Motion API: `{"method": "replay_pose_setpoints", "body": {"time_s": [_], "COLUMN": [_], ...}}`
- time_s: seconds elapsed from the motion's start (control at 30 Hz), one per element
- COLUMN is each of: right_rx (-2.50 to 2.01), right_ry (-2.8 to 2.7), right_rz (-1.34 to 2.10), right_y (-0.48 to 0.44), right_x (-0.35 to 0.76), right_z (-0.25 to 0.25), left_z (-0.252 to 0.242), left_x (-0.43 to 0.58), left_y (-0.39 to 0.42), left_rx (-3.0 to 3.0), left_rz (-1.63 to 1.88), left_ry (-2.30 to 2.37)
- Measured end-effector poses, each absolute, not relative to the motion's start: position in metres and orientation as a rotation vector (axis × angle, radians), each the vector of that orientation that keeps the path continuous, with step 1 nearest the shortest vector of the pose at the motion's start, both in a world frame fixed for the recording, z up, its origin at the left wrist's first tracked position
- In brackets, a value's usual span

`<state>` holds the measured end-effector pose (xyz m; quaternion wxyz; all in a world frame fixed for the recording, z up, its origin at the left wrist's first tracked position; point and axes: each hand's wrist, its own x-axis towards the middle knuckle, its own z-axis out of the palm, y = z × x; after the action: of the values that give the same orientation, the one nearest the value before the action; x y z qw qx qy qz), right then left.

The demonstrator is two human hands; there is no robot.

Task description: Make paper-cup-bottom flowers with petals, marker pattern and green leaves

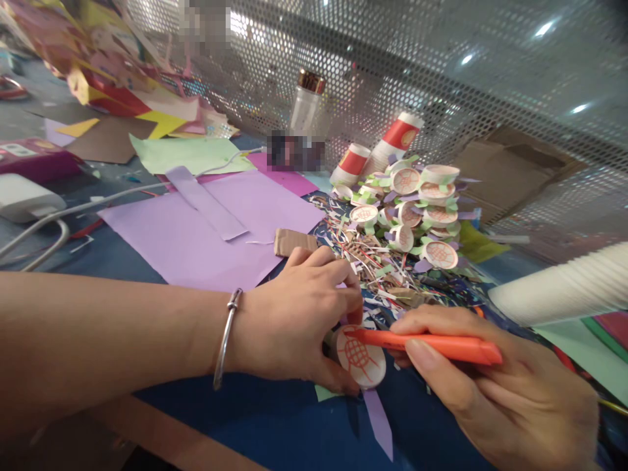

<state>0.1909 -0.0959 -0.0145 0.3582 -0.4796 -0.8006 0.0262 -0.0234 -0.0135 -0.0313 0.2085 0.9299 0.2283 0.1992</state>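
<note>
My left hand is closed around the rim of a small white paper cup bottom, thumb at its lower edge and fingers at its upper edge. Orange lines form a round grid with rays on the white face. Purple and green paper strips stick out from it, one purple strip pointing down. My right hand grips an orange marker, its tip touching the top of the white face. Beyond the hands stands a pile of similar decorated cup bottoms with green and purple strips.
Paper scraps lie before the pile. Purple paper and green paper spread at left, near a white cable and charger. Red-and-white cups, a clear bottle and a white cup stack stand around.
</note>
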Motion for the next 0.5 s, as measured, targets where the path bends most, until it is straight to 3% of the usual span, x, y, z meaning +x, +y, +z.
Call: {"method": "replay_pose_setpoints", "body": {"time_s": [0.5], "right_rx": [-1.1], "right_ry": [-2.368], "right_rz": [-0.263], "right_y": [-0.101], "right_x": [0.199], "right_z": [-0.007], "left_z": [-0.031], "left_x": [-0.024], "left_y": [-0.013], "left_rx": [2.587], "left_rz": [0.554], "left_ry": [0.607]}}
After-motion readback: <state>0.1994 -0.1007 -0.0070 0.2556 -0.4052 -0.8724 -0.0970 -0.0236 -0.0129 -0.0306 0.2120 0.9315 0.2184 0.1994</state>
